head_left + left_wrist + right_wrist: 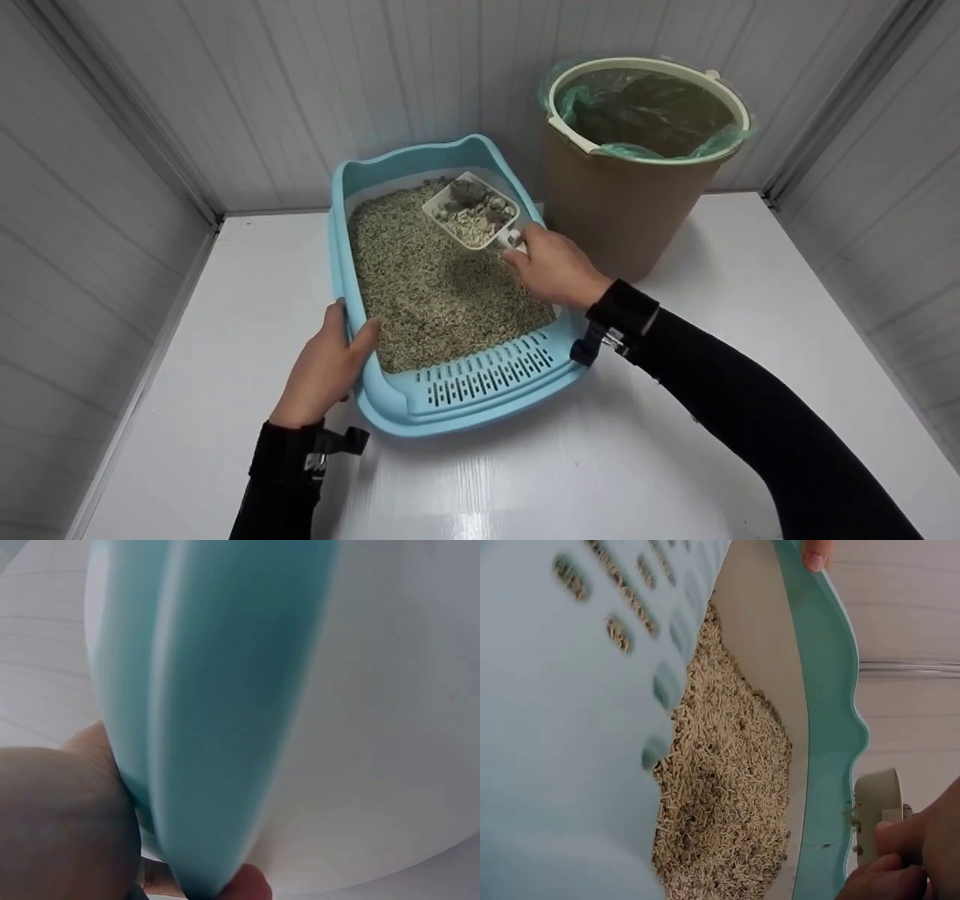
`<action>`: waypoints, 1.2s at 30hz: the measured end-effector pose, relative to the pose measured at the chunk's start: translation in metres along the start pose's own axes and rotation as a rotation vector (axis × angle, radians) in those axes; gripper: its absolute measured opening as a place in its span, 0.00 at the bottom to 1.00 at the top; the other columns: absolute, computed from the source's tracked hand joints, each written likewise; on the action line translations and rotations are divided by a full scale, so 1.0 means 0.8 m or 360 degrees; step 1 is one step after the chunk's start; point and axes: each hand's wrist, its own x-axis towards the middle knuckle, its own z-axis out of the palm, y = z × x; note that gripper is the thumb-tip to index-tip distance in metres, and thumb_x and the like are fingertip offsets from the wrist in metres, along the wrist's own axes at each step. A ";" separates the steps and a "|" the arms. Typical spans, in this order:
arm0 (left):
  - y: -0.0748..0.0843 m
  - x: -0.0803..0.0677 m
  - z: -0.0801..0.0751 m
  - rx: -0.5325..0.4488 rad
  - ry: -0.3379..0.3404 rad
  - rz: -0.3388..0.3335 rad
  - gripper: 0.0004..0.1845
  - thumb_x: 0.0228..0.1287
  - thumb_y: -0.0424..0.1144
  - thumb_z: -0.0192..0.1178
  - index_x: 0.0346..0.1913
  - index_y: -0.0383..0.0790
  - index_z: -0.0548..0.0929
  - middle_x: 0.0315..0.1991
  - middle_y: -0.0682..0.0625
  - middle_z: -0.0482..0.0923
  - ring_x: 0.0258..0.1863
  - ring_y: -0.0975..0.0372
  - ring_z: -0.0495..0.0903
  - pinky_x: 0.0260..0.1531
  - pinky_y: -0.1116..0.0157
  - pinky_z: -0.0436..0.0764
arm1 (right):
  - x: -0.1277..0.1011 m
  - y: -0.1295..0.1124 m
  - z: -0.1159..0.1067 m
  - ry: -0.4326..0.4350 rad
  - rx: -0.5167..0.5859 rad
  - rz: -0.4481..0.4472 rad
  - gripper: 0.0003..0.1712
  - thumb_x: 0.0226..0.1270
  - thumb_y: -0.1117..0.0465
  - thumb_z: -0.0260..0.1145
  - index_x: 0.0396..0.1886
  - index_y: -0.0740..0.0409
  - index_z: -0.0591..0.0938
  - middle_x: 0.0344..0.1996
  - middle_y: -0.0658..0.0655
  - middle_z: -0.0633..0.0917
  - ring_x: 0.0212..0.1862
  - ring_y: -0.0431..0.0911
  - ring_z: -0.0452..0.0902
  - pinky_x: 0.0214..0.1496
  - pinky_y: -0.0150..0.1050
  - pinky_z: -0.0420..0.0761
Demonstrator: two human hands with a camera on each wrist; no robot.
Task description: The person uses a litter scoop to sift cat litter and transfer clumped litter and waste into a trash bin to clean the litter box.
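Note:
A blue litter box [347, 262] filled with pellet cat litter [420, 277] stands on the white surface. My left hand [324, 367] grips its left rim, thumb on top and fingers underneath; the left wrist view shows the blue rim [217, 705] close up between thumb and fingers. My right hand [559, 266] holds a white litter scoop [471, 241] by its short handle. The scoop hangs over the right part of the box and carries pale pellets and dark clumps [470, 193]. In the right wrist view the scoop [877, 802] shows past the box's wavy edge.
A tall brown bin [607, 202] lined with a green plastic bag [720, 142] stands right of the box, close beside it. Grey panel walls [450, 67] enclose the white surface [472, 480] at the back and sides. A slotted ledge [487, 375] spans the box's near end.

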 end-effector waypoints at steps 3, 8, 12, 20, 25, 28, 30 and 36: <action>0.000 0.000 0.000 -0.0006 0.0000 -0.0001 0.54 0.86 0.68 0.51 0.92 0.35 0.40 0.56 0.28 0.79 0.29 0.51 0.82 0.22 0.55 0.82 | -0.001 0.000 -0.001 -0.0020 0.0019 0.0002 0.22 0.93 0.49 0.59 0.64 0.63 0.77 0.35 0.56 0.78 0.35 0.51 0.75 0.43 0.49 0.75; 0.000 0.000 0.001 0.0003 0.0014 0.0001 0.53 0.86 0.66 0.51 0.92 0.35 0.41 0.53 0.27 0.80 0.27 0.51 0.82 0.20 0.55 0.82 | -0.001 0.001 -0.001 -0.0023 0.0013 -0.0013 0.21 0.92 0.49 0.59 0.63 0.64 0.77 0.35 0.56 0.77 0.36 0.51 0.74 0.45 0.48 0.73; -0.001 -0.001 0.001 0.0012 0.0023 0.0000 0.53 0.87 0.66 0.51 0.91 0.34 0.42 0.51 0.28 0.81 0.25 0.51 0.81 0.19 0.56 0.81 | -0.002 0.000 0.000 -0.0048 -0.0010 -0.0030 0.22 0.92 0.48 0.60 0.63 0.64 0.78 0.35 0.56 0.77 0.37 0.51 0.74 0.46 0.49 0.74; -0.002 -0.001 0.001 0.0001 0.0023 -0.0004 0.53 0.86 0.66 0.52 0.91 0.34 0.42 0.54 0.27 0.80 0.28 0.50 0.82 0.20 0.55 0.82 | -0.002 0.001 -0.003 -0.0038 0.0007 0.0004 0.22 0.92 0.48 0.60 0.63 0.63 0.78 0.36 0.57 0.78 0.36 0.51 0.75 0.43 0.48 0.74; -0.002 0.000 0.001 -0.0004 0.0012 -0.0012 0.53 0.86 0.66 0.52 0.92 0.35 0.41 0.56 0.26 0.80 0.30 0.50 0.83 0.20 0.55 0.82 | -0.002 0.005 -0.004 -0.0029 0.0016 0.0020 0.22 0.92 0.49 0.60 0.64 0.64 0.78 0.38 0.57 0.78 0.38 0.52 0.76 0.46 0.49 0.76; -0.001 -0.001 0.002 -0.0002 0.0014 -0.0010 0.53 0.86 0.66 0.52 0.92 0.35 0.41 0.56 0.26 0.79 0.29 0.50 0.82 0.20 0.55 0.82 | -0.001 0.007 -0.004 -0.0007 0.0010 0.0015 0.21 0.91 0.49 0.61 0.63 0.64 0.78 0.38 0.57 0.79 0.38 0.52 0.77 0.45 0.49 0.78; -0.001 -0.001 0.002 -0.0002 0.0008 -0.0010 0.53 0.86 0.66 0.52 0.92 0.35 0.41 0.56 0.26 0.79 0.29 0.50 0.82 0.21 0.55 0.82 | -0.001 0.008 -0.004 -0.0011 0.0006 0.0014 0.21 0.91 0.49 0.62 0.62 0.64 0.79 0.37 0.57 0.79 0.37 0.51 0.77 0.43 0.48 0.78; -0.001 -0.001 0.002 0.0005 0.0007 -0.0011 0.53 0.86 0.67 0.51 0.92 0.35 0.41 0.54 0.27 0.80 0.29 0.51 0.82 0.21 0.55 0.82 | 0.000 0.010 -0.005 -0.0008 0.0033 0.0032 0.22 0.91 0.49 0.61 0.64 0.64 0.78 0.39 0.58 0.80 0.39 0.52 0.78 0.46 0.50 0.79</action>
